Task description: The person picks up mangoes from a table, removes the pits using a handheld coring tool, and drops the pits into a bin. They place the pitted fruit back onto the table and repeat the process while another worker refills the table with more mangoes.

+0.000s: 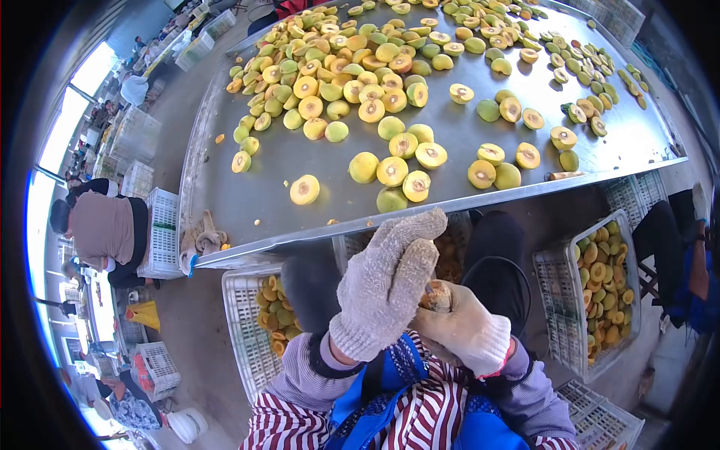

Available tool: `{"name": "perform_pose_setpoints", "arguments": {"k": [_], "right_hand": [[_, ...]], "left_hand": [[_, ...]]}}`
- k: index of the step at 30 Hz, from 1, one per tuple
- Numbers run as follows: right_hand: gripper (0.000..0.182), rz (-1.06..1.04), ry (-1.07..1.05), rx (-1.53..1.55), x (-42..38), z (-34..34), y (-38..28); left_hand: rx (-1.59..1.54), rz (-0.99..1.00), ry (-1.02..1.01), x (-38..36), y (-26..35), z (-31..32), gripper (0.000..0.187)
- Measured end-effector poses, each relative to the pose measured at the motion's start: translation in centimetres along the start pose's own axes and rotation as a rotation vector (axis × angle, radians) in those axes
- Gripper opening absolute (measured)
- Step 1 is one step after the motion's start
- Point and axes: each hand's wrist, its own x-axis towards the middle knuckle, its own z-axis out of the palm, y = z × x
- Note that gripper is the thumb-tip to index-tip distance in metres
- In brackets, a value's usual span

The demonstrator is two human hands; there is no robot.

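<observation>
My left hand (390, 277), in a grey knit glove, is raised just off the table's front edge, its back toward me. Its fingers are stretched out side by side and the thumb lies along them; the palm is hidden. Close beside it, my right hand (465, 322), in a paler glove with a red-edged cuff, has its fingers curled round a small brownish thing (436, 297) that I cannot make out. Halved peaches (392, 171) with yellow flesh and brown stone centres lie ahead on the metal table (255, 206), nearest ones just past my left fingertips.
Crates of fruit halves stand beside my legs, a left crate (241, 319) and a right crate (551, 300). Crumpled gloves (201, 238) lie at the table's left corner. A person (109, 229) bends by a white crate (161, 232); another person's legs (660, 251) show at right.
</observation>
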Motion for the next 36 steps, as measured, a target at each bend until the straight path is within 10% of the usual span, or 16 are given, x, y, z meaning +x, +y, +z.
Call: {"name": "perform_pose_setpoints", "arguments": {"k": [4,11,15,27,31,36], "right_hand": [[0.023,0.016,-0.07,0.2,-0.5,-1.1,1.9],[0.019,0.184,-0.307,0.461,-0.3,-1.7,2.9],[0.012,0.107,-0.566,0.772,-0.6,-1.7,3.9],[0.016,0.137,-0.497,0.757,-0.9,-1.2,3.6],[0.016,0.108,-0.586,0.883,-0.8,-0.7,3.8],[0.018,0.135,-0.589,0.918,-0.6,0.3,3.0]], "left_hand": [[0.43,0.53,0.174,0.1,0.0,1.6,0.037],[-0.138,0.09,-0.349,1.9,-0.3,-0.3,0.029],[-0.088,0.508,-0.438,3.0,-1.0,-0.7,0.032],[-0.785,0.006,-0.185,0.0,-1.3,1.2,0.037],[-0.123,0.619,-0.23,2.0,-2.2,-0.4,0.033],[-0.735,-0.001,-0.221,-0.5,-1.0,0.3,0.051]]}}
